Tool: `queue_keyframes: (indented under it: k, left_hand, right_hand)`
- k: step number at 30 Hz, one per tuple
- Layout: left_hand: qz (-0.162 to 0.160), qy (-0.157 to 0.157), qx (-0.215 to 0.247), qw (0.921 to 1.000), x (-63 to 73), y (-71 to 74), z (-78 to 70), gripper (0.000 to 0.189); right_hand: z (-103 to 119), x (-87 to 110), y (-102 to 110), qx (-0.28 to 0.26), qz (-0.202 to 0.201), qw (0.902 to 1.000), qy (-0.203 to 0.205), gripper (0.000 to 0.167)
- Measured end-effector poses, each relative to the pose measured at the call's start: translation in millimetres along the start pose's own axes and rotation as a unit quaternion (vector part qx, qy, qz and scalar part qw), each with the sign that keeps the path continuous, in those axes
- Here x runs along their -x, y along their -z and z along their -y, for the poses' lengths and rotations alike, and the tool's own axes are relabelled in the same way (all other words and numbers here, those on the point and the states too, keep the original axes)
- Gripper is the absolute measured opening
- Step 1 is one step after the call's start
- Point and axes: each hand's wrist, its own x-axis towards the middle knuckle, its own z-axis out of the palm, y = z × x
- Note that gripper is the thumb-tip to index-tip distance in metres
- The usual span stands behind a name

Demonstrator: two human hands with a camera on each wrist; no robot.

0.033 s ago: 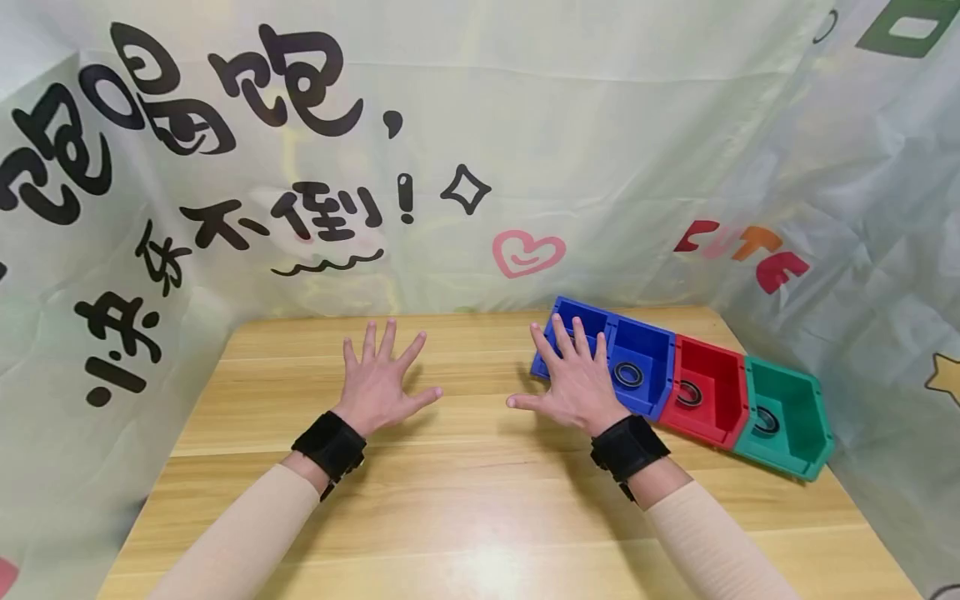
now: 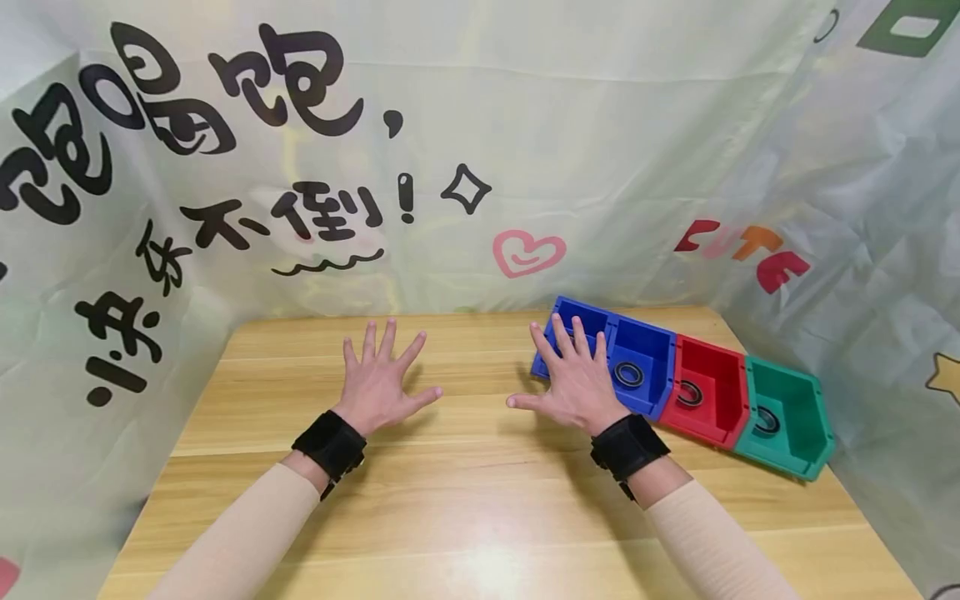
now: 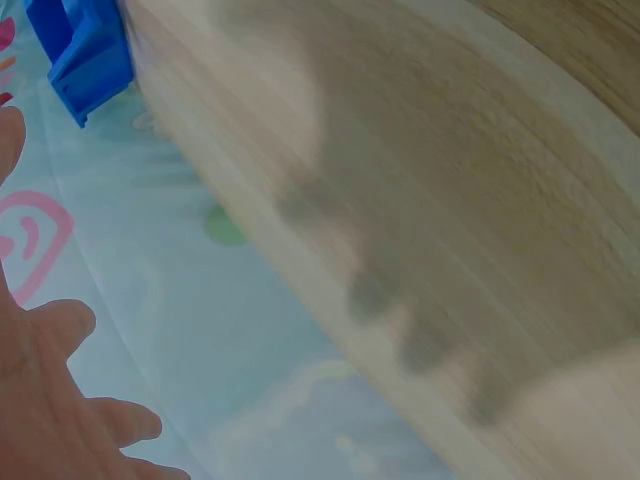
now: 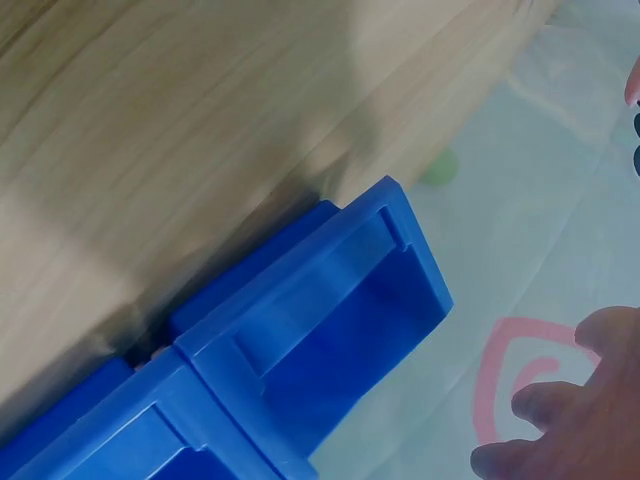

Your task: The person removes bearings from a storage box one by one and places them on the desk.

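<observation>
My left hand [image 2: 377, 390] hovers over the left half of the wooden table, palm down with its fingers spread and holding nothing. The right hand [image 2: 579, 387] is spread in the same way, its fingertips in front of the leftmost blue bin [image 2: 587, 315]. Beside that stand a second blue bin [image 2: 654, 354], a red bin [image 2: 716, 367] and a green bin [image 2: 795, 408], joined in a slanting row. Dark metal-rimmed rings like bearings lie in them: one [image 2: 628, 374] in the second blue bin, one [image 2: 689, 393] in the red, one [image 2: 767, 420] in the green. Fingers partly hide the leftmost bin's contents.
The light wooden table [image 2: 465, 492] ends against a pale printed cloth [image 2: 600, 150] at the back and sides. Black straps [image 2: 330, 446] circle both wrists. The row of bins runs along the table's right side.
</observation>
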Motion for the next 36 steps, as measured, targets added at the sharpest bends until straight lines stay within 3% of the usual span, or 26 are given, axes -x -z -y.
queue_keyframes:
  k: [18, 36]
  left_hand:
    - [-0.007, 0.007, 0.014, 0.9999, -3.5, -1.6, 4.9, 0.097]
    - [0.001, 0.015, -0.001, 0.9999, -1.4, -4.0, 5.4, 0.097]
  right_hand:
    - [3.4, 0.9, 2.4, -0.002, -0.012, 0.9999, -0.003, 0.116]
    - [1.3, 0.9, -4.4, -0.005, 0.012, 0.9999, -0.006, 0.117]
